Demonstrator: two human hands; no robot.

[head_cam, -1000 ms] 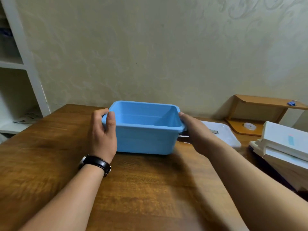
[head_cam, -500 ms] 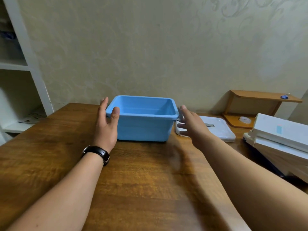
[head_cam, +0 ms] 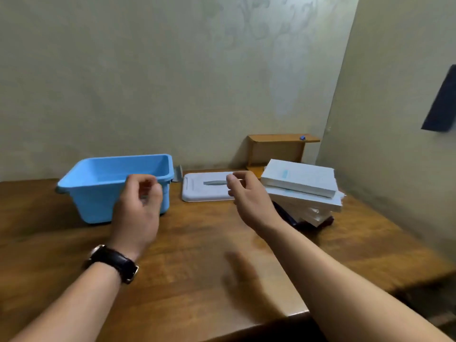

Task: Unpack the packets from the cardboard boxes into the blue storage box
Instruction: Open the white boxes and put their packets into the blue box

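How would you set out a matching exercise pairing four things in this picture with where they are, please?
Things:
1. blue storage box
2. white lid
3. stack of white cardboard boxes
4. black wristwatch

Places:
A. on the person's left wrist
B. lying flat between the other two things on the table
C. at the right, near the side wall
D. at the left of the table, open side up

Pairs: 1-D; 2-B; 3-C; 4-A.

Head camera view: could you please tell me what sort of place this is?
Probably a home study or small office: a wooden desk in a wall corner, a small wooden shelf at its back, and a stack of white boxes.
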